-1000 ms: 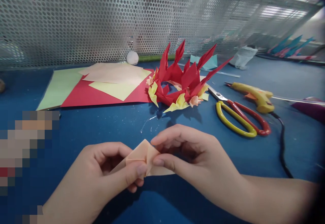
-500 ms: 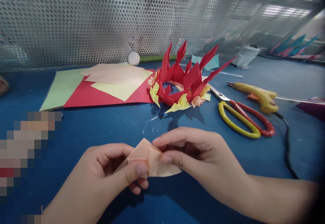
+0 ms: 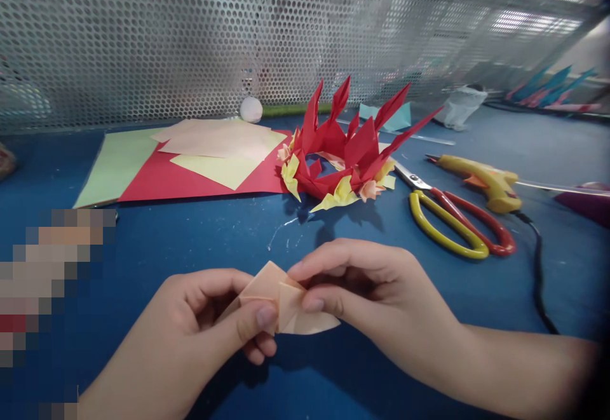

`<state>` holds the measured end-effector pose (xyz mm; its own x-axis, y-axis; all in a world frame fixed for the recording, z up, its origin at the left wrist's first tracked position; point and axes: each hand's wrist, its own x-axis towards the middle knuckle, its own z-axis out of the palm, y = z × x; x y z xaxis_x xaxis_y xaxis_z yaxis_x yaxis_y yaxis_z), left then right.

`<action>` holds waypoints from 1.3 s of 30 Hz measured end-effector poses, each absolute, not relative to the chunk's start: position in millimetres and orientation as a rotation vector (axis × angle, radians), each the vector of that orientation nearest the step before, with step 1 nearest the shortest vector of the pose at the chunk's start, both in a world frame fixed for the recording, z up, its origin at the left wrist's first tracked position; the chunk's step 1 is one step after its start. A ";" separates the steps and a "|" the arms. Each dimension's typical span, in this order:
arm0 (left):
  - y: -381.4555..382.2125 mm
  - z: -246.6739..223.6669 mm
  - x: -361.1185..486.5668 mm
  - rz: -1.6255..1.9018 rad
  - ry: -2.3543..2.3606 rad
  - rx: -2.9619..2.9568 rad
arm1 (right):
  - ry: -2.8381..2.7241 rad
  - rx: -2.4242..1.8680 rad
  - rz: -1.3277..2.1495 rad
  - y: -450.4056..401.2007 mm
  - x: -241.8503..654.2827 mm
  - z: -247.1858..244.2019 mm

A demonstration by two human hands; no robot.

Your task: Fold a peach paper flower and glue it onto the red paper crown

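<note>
A small piece of folded peach paper (image 3: 267,282) is held in the air between my two hands. My left hand (image 3: 210,318) pinches its left part, thumb in front and fingers behind. The thumb and forefinger of my right hand (image 3: 362,280) close on its upper right fold, while a loose flap hangs below them. Behind my hands stands a red folded-paper crown (image 3: 328,175) with tall points. Yellow and peach paper flowers ring its base.
Scissors (image 3: 452,216) with yellow and red handles lie right of the crown, beside a yellow glue gun (image 3: 481,178) with a black cord. Sheets of red paper (image 3: 157,178), green and peach lie at the left. A perforated metal panel (image 3: 190,39) stands behind.
The peach paper's right flap has shifted slightly downward. Both hands keep nearly the same place and grip.
</note>
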<state>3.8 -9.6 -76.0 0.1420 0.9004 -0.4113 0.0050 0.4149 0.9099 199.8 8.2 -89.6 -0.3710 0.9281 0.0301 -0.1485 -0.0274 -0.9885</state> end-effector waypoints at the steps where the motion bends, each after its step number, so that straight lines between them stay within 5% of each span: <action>1: -9.8 -76.1 3.6 0.804 1.256 0.934 | -1.368 -0.894 1.545 8.2 199.8 -89.4; 39: -13.7 -75.4 9.4 0.801 1.375 1.015 | -1.602 -0.834 1.334 9.2 202.2 -96.0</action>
